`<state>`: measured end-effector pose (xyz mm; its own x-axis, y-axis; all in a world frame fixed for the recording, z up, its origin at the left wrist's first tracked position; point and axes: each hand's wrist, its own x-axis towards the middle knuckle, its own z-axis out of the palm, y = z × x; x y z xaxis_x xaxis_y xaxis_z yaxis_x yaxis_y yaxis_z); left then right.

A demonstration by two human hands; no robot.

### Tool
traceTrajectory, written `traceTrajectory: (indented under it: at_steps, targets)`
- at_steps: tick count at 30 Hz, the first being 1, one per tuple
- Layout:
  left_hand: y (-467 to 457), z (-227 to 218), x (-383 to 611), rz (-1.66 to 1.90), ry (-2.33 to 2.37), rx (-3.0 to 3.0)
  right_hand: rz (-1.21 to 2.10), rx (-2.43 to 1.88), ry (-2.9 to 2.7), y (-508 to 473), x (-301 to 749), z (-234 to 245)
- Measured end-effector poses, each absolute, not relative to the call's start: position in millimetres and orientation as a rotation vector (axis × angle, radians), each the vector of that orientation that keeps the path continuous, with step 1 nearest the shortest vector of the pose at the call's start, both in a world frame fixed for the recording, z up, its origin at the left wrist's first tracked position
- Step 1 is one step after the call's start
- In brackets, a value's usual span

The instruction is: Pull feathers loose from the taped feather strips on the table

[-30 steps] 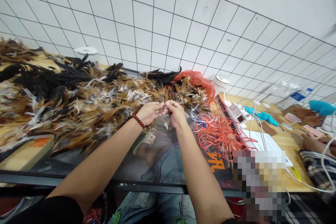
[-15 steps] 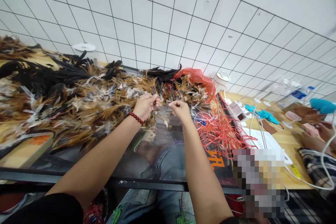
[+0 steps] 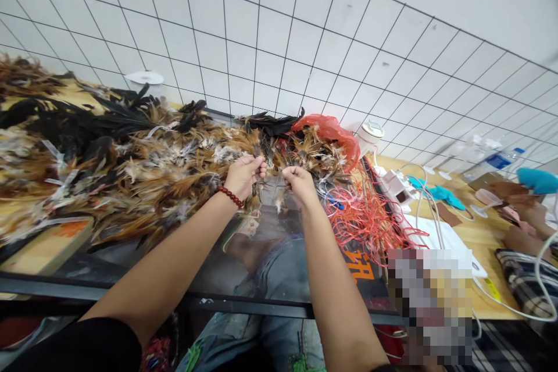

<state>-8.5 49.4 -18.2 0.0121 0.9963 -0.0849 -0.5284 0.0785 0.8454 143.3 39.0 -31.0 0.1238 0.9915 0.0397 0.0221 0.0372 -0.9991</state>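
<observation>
My left hand [image 3: 244,175], with a red bead bracelet [image 3: 230,196] at the wrist, is closed in a pinch at the near edge of a big heap of brown, black and white feathers [image 3: 131,157]. A short way to its right, my right hand [image 3: 299,182] is also pinched shut. A thin dark feather [image 3: 272,184] stretches between the two hands, each gripping one end. Both hands hover over a glass tabletop [image 3: 270,267].
A red plastic bag [image 3: 331,131] lies behind the feathers. A tangle of red ties [image 3: 366,218] sits right of my right hand. Further right are a white device with cables [image 3: 399,186], a water bottle [image 3: 494,161] and another person's hands [image 3: 529,226]. A wire grid [image 3: 279,40] stands behind.
My hands, touching a second ago, have drawn apart sideways, stretching the thin feather between them. The view has shifted slightly.
</observation>
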Motion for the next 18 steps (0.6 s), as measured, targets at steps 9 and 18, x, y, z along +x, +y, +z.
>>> traceTrajectory:
  at_steps: [9,18]
  targets:
    - [41.6,-21.1,-2.0,1.111,0.867,0.787,1.222,-1.004,-1.026,34.7,137.9,-25.9]
    - [40.6,-23.6,-1.0,0.979,0.818,0.886,1.128,-1.015,-1.077,37.2,133.5,-33.6]
